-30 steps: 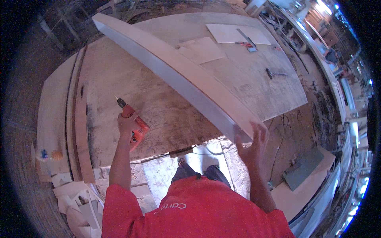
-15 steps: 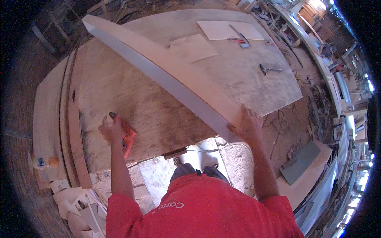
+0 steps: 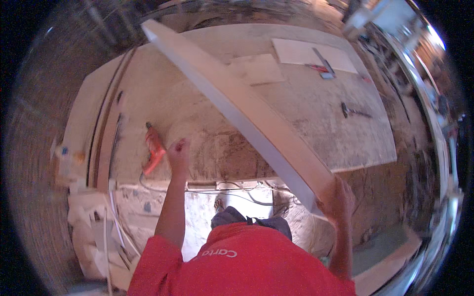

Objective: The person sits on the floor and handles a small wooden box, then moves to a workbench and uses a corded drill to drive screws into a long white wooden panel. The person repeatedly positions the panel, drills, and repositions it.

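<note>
My right hand (image 3: 337,201) grips the near end of a long wooden beam (image 3: 256,113) with a tan top and a pale side face. The beam slants across the worktable (image 3: 316,118) from the far left towards me. An orange power drill (image 3: 155,148) lies at the left near edge of the table, its dark chuck pointing away. Just to the right of the drill is my left hand (image 3: 178,152), apart from it. Its fingers look curled in and slightly blurred, with nothing visible in them.
A hammer (image 3: 355,111) lies on the table's right part. Farther back, a try square (image 3: 324,66) and red-handled tools rest by a white panel (image 3: 296,49). A thin sheet (image 3: 261,69) lies behind the beam. Cables (image 3: 252,192) trail below the near edge; offcuts (image 3: 89,212) pile at left.
My left hand has come off the drill and moved right, leaving it on the table. The beam's near end and my right hand have come closer to me. The whole view has shifted.
</note>
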{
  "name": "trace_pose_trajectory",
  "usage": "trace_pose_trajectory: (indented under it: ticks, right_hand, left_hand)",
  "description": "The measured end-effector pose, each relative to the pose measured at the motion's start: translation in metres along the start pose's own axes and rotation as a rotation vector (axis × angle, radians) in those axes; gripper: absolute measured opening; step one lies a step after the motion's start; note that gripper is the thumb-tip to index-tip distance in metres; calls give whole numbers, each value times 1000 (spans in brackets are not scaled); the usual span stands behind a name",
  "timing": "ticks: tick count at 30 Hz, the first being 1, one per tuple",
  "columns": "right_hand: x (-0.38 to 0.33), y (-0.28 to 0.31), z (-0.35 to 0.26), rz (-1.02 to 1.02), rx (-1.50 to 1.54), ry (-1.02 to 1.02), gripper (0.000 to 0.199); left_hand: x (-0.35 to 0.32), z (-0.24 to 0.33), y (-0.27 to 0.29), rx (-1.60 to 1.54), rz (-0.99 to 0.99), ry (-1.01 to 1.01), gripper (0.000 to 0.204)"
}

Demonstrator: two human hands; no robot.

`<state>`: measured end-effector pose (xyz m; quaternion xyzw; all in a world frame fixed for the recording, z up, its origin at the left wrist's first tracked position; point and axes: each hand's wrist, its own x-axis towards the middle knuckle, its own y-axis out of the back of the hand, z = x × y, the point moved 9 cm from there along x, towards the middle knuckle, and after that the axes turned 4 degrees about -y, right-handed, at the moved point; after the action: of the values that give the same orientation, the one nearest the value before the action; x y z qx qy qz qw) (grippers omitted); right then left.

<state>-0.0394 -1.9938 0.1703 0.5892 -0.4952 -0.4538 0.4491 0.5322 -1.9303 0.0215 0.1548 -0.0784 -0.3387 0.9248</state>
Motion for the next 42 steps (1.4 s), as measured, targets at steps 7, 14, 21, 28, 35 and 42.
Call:
trace_pose_trajectory:
  ticks: [7, 14, 21, 28, 35, 42]
  right_hand:
    - [-28, 30, 183, -74, -6, -110, 101]
    - [-36, 44, 307, -79, -74, -76, 110]
    - [-50, 31, 392, -85, -125, -9, 128]
    - [-35, 71, 333, -96, -163, -112, 137]
    - [35, 67, 99, 180, 64, 205, 128]
    - [115, -5, -5, -26, -20, 325, 110]
  left_hand:
    - [-45, 54, -119, -179, -17, 205, 57]
    - [-48, 79, -202, -501, -64, 451, 73]
    - [-17, 94, -218, -746, -89, 432, 100]
    - [35, 96, -254, -966, -313, 447, 104]
    - [79, 77, -251, -1040, -270, 506, 85]
    - [120, 86, -296, -1064, -384, 398, 38]
